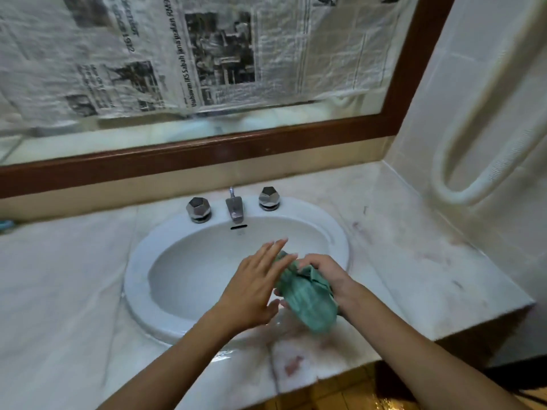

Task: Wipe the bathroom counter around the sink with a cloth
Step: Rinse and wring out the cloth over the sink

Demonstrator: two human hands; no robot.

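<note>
Head view: green cloth [307, 300] bunched, right hand [330, 276] fingers curled round it; left hand [254, 291] fingers straight

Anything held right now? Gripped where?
Right hand grips the bunched green cloth around its upper part; left hand is open beside it, gripping nothing.

The cloth [307, 294] hides the palm of the right hand [329, 276].

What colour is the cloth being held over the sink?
Teal green; the head view shows the cloth bunched in the right hand.
</note>
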